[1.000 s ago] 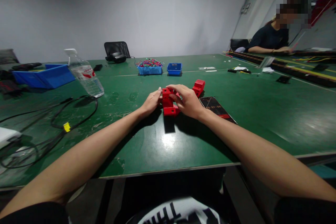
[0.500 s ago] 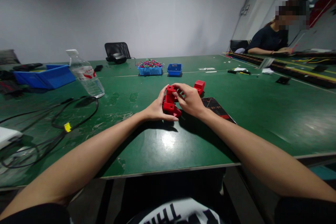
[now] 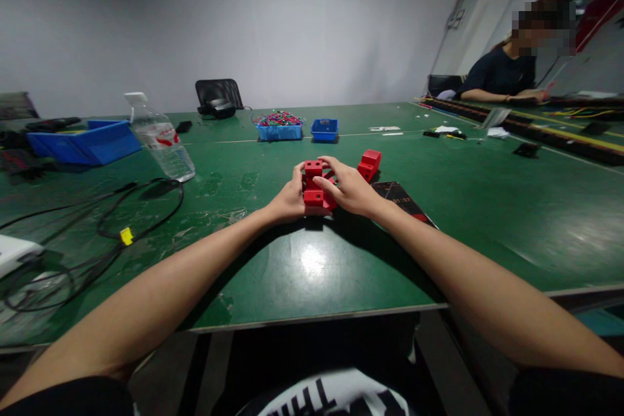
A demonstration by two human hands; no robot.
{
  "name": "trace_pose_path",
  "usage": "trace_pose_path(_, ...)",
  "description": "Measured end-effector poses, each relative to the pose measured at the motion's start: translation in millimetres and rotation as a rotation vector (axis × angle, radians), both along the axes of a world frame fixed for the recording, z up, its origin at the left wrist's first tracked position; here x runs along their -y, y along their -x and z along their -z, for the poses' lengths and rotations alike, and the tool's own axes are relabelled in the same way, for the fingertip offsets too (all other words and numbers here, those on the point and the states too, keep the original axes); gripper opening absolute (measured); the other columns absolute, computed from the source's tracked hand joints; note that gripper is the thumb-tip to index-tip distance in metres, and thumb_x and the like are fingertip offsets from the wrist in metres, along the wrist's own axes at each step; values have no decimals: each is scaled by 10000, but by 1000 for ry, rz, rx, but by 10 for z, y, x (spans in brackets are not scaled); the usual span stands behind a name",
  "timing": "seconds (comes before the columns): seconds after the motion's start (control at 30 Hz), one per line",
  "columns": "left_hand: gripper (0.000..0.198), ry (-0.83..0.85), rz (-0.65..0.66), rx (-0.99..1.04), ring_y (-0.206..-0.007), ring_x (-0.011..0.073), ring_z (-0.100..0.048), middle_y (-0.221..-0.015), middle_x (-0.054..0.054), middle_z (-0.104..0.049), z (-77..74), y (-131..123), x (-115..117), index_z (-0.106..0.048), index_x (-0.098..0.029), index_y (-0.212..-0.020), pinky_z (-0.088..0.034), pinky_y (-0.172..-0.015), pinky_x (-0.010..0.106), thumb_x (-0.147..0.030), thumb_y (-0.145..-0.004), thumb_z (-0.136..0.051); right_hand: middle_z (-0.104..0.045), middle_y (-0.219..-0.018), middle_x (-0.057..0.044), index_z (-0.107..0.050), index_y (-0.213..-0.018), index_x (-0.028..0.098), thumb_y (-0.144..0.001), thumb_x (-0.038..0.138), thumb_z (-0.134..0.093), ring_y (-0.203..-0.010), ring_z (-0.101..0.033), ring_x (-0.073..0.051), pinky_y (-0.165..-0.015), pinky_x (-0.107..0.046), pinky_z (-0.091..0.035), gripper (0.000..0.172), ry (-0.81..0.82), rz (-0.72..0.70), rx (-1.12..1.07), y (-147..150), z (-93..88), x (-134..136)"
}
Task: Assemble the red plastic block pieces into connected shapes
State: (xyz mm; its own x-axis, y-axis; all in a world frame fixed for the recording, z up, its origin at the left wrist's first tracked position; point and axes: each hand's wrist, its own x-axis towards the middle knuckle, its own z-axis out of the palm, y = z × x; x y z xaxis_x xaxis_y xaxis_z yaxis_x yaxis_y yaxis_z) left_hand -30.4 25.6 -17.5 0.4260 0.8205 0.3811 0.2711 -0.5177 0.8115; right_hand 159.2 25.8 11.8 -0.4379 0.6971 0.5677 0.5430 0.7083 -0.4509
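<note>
Between my two hands is a red block-like part with small round holes in its faces. My left hand wraps round its left side and underside, the fingers partly hidden behind it. On the right, my right hand grips the same part, with the thumb lying across its front and the fingers over its far side. A second red part rests on the green table just beyond my right hand. Beside my right wrist lies a phone with a timer on its screen.
A blue bin of small colourful pieces and a smaller blue bin stand further back. At left are a water bottle, a black cable and a large blue tray. A person sits at far right.
The red part has turned in my hands, so two holes now show on its top. My right thumb has moved across its front, and my left thumb has shifted beneath it.
</note>
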Motion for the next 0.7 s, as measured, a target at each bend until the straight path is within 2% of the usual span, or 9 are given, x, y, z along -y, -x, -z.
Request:
trace_pose_path(0.1, 1168, 11, -87, -24, -1040, 290, -684, -1167, 135, -663, -6, 11, -30, -183, -201, -1434, -514, -982, 499, -349, -547, -927, -659, -1297, -220, -441, -1427, 90, -1008, 395, -467, -1151, -665, -284, -957, -412, -501, 519, 81, 20, 105, -8, 36, -18)
trace_pose_path(0.17, 1168, 39, -147, -8, -1001, 273, -678, -1104, 101, -664, -10, 31, -62, -196, -212, -1416, -512, -961, 490, -330, -516, -931, -693, -1228, -214, -488, -1387, 91, -1033, 381, -409, -1095, -684, -281, -911, -388, -503, 464, 94, 32, 179, -13, 39, -22)
trace_pose_path(0.27, 1123, 90, -175, 96, -953, 225, -662, -1048, 44, -637, -12, 68, -120, -238, -240, -1364, -515, -922, 440, -316, -482, -928, -740, -1019, -141, -656, -1098, 154, -1058, 365, -328, -908, -695, -232, -812, -334, -489, 391, 63, -31, 288, -18, 21, -19)
trace_pose_path(0.37, 1077, 127, -159, 184, -874, 167, -648, -1001, -1, -609, -14, 97, -161, -257, -234, -1324, -520, -881, 383, -311, -481, -922, -716, -921, -107, -668, -883, 166, -1060, 341, -325, -866, -655, -198, -818, -318, -472, 424, 25, -157, 341, -18, 15, -23)
trace_pose_path(0.5, 1052, 168, -203, 233, -800, 135, -640, -943, -20, -614, -26, 115, -172, -284, -206, -1293, -525, -837, 340, -289, -478, -944, -695, -922, -105, -676, -875, 164, -1058, 333, -339, -885, -636, -196, -854, -337, -479, 419, 18, -249, 310, -24, 26, -41)
trace_pose_path(0.6, 926, 236, -267, 307, -722, 129, -651, -883, -27, -617, -35, 124, -177, -313, -206, -1248, -543, -761, 325, -368, -572, -924, -686, -970, -111, -697, -915, 168, -1049, 373, -370, -927, -636, -209, -869, -358, -490, 408, 38, -238, 337, -41, 20, -28)
trace_pose_path(0.7, 773, 280, -288, 400, -656, 126, -660, -870, -19, -610, -36, 127, -199, -350, -213, -1176, -548, -695, 316, -499, -669, -858, -668, -1115, -143, -691, -1049, 171, -934, 464, -612, -1072, -617, -262, -903, -397, -502, 324, 46, -202, 396, -58, 8, 12)
